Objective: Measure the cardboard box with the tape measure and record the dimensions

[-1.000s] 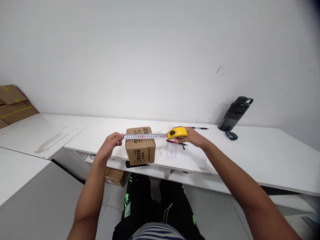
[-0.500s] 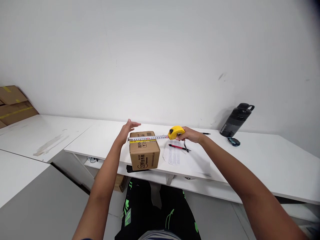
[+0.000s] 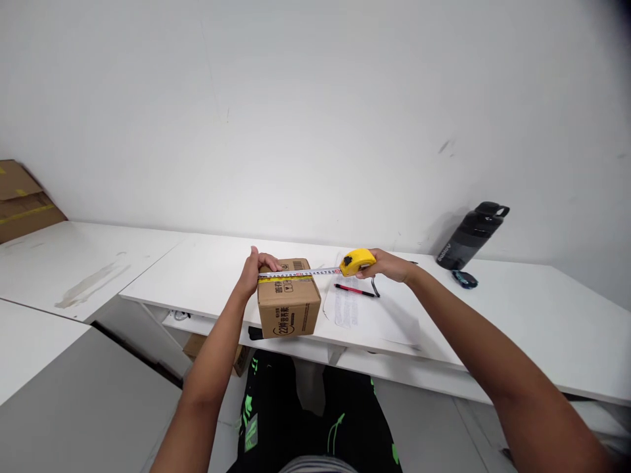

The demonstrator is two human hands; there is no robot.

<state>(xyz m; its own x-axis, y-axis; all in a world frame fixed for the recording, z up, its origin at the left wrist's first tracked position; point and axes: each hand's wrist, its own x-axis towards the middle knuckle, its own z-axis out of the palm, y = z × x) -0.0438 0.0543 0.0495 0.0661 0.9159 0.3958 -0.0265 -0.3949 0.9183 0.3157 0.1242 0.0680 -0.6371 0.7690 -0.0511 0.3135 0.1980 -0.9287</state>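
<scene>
A brown cardboard box with printed characters sits at the front edge of the white table. A yellow tape measure is in my right hand, its fingers closed round the case. The pulled-out blade lies across the box top from left to right and runs into the case, beyond the box's right edge. My left hand touches the upper left corner of the box by the blade's end. Its thumb points up and its fingers reach over the box top; part of the palm is hidden.
Right of the box lie a printed sheet and a red-and-black pen. A black bottle leans on the wall, with a small dark round object beside it. Larger cartons stand far left. An under-table shelf runs below.
My left hand has come onto the box's left corner from just beside it, and its fingers now touch the top. The tape case has shifted slightly right. The view has moved a little.
</scene>
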